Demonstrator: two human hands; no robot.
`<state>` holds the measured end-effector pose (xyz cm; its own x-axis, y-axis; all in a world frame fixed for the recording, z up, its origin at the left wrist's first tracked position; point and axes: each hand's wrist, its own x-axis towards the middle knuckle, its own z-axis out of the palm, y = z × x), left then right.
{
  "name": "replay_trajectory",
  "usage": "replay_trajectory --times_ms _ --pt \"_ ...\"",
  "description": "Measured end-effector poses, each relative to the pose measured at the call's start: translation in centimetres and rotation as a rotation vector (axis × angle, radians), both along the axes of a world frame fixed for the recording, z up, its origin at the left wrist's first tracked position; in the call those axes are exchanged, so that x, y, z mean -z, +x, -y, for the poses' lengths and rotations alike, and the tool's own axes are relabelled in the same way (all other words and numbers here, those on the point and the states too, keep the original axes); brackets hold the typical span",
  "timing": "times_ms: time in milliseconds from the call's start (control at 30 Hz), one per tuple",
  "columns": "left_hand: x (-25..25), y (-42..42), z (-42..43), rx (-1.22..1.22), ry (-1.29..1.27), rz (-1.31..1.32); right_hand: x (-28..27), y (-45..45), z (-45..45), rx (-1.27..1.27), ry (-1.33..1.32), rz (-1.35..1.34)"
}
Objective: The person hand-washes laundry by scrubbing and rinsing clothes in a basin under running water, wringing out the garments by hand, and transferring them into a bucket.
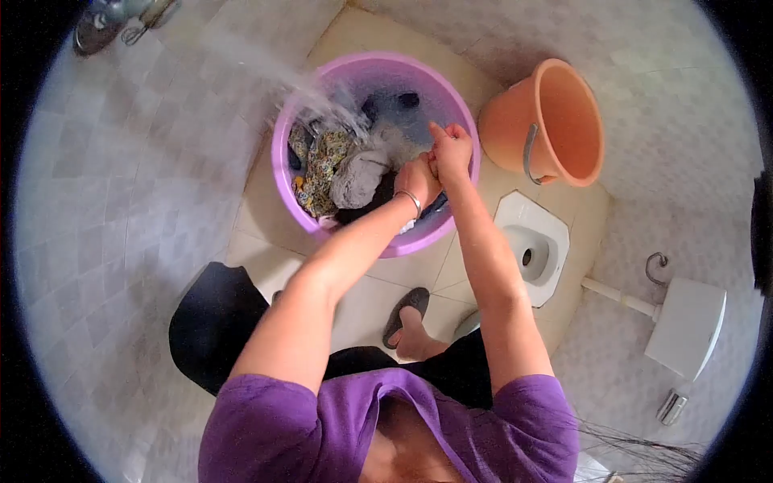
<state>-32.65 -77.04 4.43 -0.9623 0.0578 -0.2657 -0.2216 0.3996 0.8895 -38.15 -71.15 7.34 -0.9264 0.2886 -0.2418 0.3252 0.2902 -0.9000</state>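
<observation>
My left hand (418, 179), with a bangle (414, 201) at its wrist, is closed and pressed against my right hand (451, 151). My right hand is closed too, and whatever lies between the fingers is hidden. Both hands are above the right side of a purple tub (283, 181) that holds water and wet laundry. In it lie a patterned cloth (324, 165), a wadded grey cloth (359, 179) and dark cloth (354, 214). A water spray (322, 98) enters the tub from the upper left.
An orange bucket (503, 121) with a grey handle stands right of the tub. Below it, a white squat toilet (555, 258) is set in the tiled floor. A white cistern (684, 326) hangs on the right wall. A tap (97, 30) sits at upper left. My slippered foot (409, 318) is below the tub.
</observation>
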Motion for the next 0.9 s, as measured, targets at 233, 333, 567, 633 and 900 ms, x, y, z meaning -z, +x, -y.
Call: replay_trajectory --times_ms 233,333,567,633,900 --pt "-5.7 2.4 0.5 0.247 -0.268 -0.535 -13.7 -5.2 -10.3 0.21 -0.246 -0.803" --pt "-3.5 3.1 3.5 0.182 -0.595 -0.633 -16.0 -6.5 -13.7 0.09 -0.06 -0.638" --pt "-3.1 5.4 11.0 -0.165 -0.702 -0.096 2.2 1.7 -4.4 -0.993 1.055 -0.272" --pt "-2.9 4.9 12.1 -0.172 -0.596 -0.042 5.9 2.9 -1.8 -0.797 0.975 -0.277" --pt "-8.3 3.6 10.8 -0.324 -0.33 -0.648 2.0 1.7 -4.3 -0.425 0.015 -0.137"
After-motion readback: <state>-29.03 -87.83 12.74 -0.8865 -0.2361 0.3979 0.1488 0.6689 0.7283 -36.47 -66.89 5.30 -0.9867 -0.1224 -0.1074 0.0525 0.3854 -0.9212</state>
